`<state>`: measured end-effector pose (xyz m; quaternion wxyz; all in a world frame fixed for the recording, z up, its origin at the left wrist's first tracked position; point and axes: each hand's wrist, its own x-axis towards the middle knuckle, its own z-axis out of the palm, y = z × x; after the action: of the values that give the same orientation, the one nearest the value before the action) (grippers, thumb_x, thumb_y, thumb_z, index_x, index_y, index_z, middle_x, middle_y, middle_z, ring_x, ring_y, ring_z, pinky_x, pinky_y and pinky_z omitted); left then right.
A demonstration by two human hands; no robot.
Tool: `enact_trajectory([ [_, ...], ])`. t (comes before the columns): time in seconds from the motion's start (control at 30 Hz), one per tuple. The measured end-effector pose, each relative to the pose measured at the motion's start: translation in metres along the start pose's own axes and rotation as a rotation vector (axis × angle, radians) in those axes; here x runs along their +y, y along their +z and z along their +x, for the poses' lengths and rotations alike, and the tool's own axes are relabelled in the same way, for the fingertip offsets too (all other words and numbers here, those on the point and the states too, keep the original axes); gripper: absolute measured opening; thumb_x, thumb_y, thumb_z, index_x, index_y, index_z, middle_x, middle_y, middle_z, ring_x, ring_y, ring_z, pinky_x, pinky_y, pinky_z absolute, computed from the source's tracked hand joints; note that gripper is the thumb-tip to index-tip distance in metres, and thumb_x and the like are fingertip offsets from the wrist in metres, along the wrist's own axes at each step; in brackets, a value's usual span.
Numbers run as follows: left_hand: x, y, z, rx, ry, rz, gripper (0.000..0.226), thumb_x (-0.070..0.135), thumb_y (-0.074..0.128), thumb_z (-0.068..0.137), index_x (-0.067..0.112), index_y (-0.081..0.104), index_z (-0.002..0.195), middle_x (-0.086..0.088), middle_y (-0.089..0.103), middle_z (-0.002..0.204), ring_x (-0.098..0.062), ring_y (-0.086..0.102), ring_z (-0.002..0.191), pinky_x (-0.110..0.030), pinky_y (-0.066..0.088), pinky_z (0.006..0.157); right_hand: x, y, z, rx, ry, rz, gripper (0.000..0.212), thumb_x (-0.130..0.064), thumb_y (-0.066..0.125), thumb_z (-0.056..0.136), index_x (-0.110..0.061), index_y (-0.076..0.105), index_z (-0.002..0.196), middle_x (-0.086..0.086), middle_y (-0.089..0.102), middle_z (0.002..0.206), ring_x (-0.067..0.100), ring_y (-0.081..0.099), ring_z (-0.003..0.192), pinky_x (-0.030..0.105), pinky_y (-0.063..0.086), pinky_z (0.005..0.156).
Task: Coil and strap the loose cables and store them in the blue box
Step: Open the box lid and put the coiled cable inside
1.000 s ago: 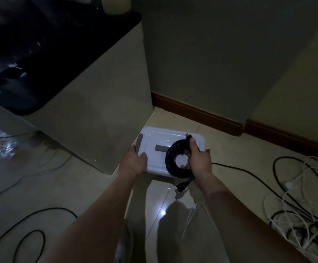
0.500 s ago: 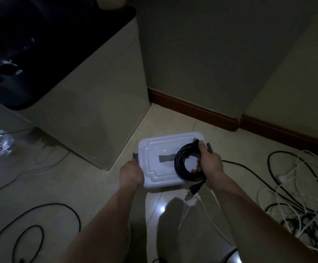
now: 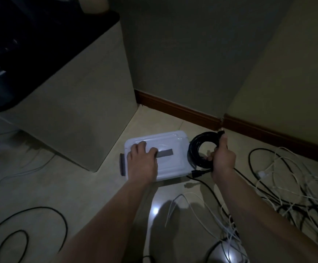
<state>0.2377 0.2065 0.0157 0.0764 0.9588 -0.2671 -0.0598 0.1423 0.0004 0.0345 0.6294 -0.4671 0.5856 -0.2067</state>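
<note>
A pale lidded plastic box point(image 3: 171, 166) sits on the floor by the cabinet corner, its lid closed, with a grey strip in the middle and a grey latch on its left end. My left hand point(image 3: 142, 161) lies on the lid, fingers bent over the strip's left end. My right hand point(image 3: 221, 158) grips a coiled black cable point(image 3: 196, 149) and holds it upright just right of the box; its plug hangs below the coil.
A tall beige cabinet point(image 3: 74, 103) with a dark top stands to the left. A tangle of loose white and black cables point(image 3: 290, 186) covers the floor on the right. Another black cable point(image 3: 23, 230) loops at the lower left. Brown skirting runs along the walls.
My left hand left the box's left end and now lies on the lid. My right hand carried the coil off the lid to the box's right side.
</note>
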Motion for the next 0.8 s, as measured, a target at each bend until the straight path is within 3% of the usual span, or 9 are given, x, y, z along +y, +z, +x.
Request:
enact_trajectory([
  [0.13,0.001,-0.002,0.013,-0.137,0.004,0.067,0.037,0.026,0.061,0.095,0.016,0.049,0.129,-0.012,0.021,0.155,-0.041,0.014,0.145,-0.063,0.022,0.115,0.000,-0.012,0.008,0.033,0.013,0.046,0.063,-0.073,0.050,0.089,-0.013,0.055,0.068,0.004,0.050,0.056,0.019,0.050,0.053,0.032,0.046,0.065],
  [0.2,0.002,-0.003,0.016,-0.190,0.014,0.063,0.042,0.014,0.060,0.095,0.008,0.044,0.133,-0.016,0.022,0.153,-0.043,0.020,0.143,-0.067,0.027,0.112,0.001,-0.014,0.010,0.059,0.018,0.074,0.062,-0.071,0.049,0.090,-0.014,0.054,0.067,0.003,0.049,0.056,0.019,0.050,0.052,0.033,0.046,0.065],
  [0.33,-0.014,-0.017,0.016,0.008,-0.100,-0.294,0.016,0.016,0.045,0.101,0.016,0.047,0.117,-0.008,0.050,0.125,-0.026,0.052,0.107,-0.042,0.047,0.088,-0.002,-0.017,0.009,0.067,0.028,0.148,0.060,-0.071,0.048,0.091,-0.015,0.057,0.072,0.000,0.051,0.058,0.016,0.051,0.053,0.035,0.047,0.068],
  [0.4,-0.027,-0.030,0.016,0.077,-0.211,-0.478,0.013,0.023,0.043,0.103,0.024,0.048,0.115,-0.002,0.056,0.112,-0.023,0.057,0.097,-0.040,0.051,0.084,-0.007,-0.016,0.006,0.029,0.029,0.193,0.058,-0.072,0.050,0.089,-0.018,0.055,0.071,-0.006,0.048,0.051,0.013,0.049,0.049,0.034,0.046,0.069],
  [0.6,-0.060,-0.065,0.007,0.020,-0.372,-0.860,0.016,0.031,0.049,0.103,0.032,0.051,0.119,0.004,0.063,0.108,-0.016,0.065,0.096,-0.042,0.057,0.083,-0.024,0.019,-0.020,-0.154,0.052,0.221,0.059,-0.074,0.051,0.087,-0.016,0.057,0.077,-0.008,0.044,0.046,0.015,0.050,0.054,0.035,0.049,0.072],
  [0.7,-0.074,-0.066,-0.005,0.032,-0.430,-0.926,0.016,0.027,0.054,0.102,0.030,0.054,0.117,0.004,0.065,0.100,-0.014,0.067,0.086,-0.032,0.055,0.068,-0.022,0.042,-0.033,-0.218,0.034,0.075,0.063,-0.076,0.043,0.090,-0.017,0.053,0.071,-0.003,0.050,0.056,0.020,0.055,0.066,0.037,0.050,0.077],
  [0.8,-0.088,-0.065,-0.013,0.062,-0.498,-1.047,0.019,0.016,0.060,0.098,0.029,0.055,0.110,-0.001,0.065,0.098,-0.020,0.067,0.088,-0.032,0.055,0.070,-0.008,0.063,-0.043,-0.228,0.035,-0.047,0.064,-0.074,0.037,0.093,-0.015,0.055,0.076,0.006,0.059,0.074,0.027,0.061,0.081,0.039,0.051,0.078],
])
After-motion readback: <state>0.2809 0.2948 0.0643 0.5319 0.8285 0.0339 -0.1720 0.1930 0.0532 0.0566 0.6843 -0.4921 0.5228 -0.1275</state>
